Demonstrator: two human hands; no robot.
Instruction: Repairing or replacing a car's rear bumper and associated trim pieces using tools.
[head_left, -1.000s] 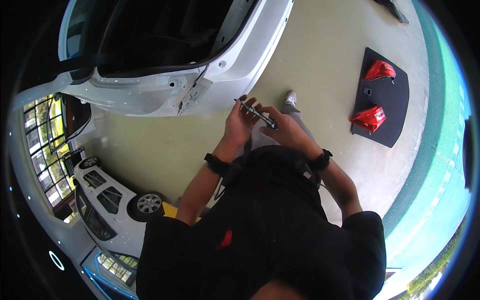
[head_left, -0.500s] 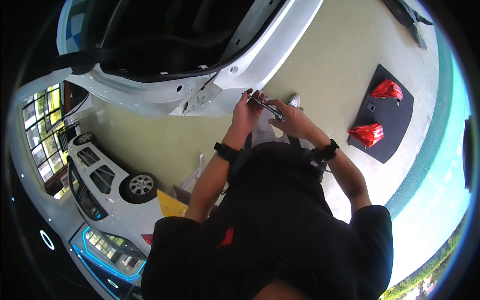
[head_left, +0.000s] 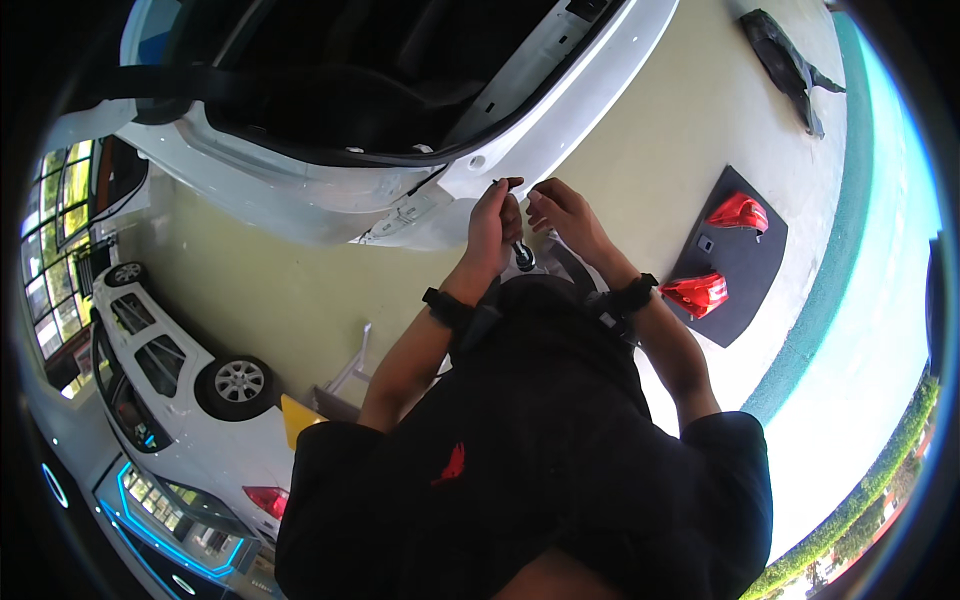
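My left hand [head_left: 488,232] is closed around a ratchet wrench [head_left: 524,256], held tilted in front of my waist. Its round metal head shows below the fist, and a dark end juts out past the fingertips at the top. Just to the right, my right hand [head_left: 570,212] has its fingers curled in and thumb and fingertips close together, a little apart from the left. Whatever may be between those fingers is hidden. Ahead of both hands is the rear corner of a white car body [head_left: 560,120], with its bare lamp recess [head_left: 405,213] just left of my left hand.
On the floor to the right lies a dark panel [head_left: 752,285] bearing two red tail lamps [head_left: 740,213] [head_left: 697,294]. Farther off is a black trim piece [head_left: 785,70]. Another white car [head_left: 175,370] stands at left, near a yellow board [head_left: 297,418] and a metal frame [head_left: 352,365].
My right hand has come off the ratchet wrench and drawn up beside the left. The wrench has swung steeper in my left hand. The whole view has shifted slightly.
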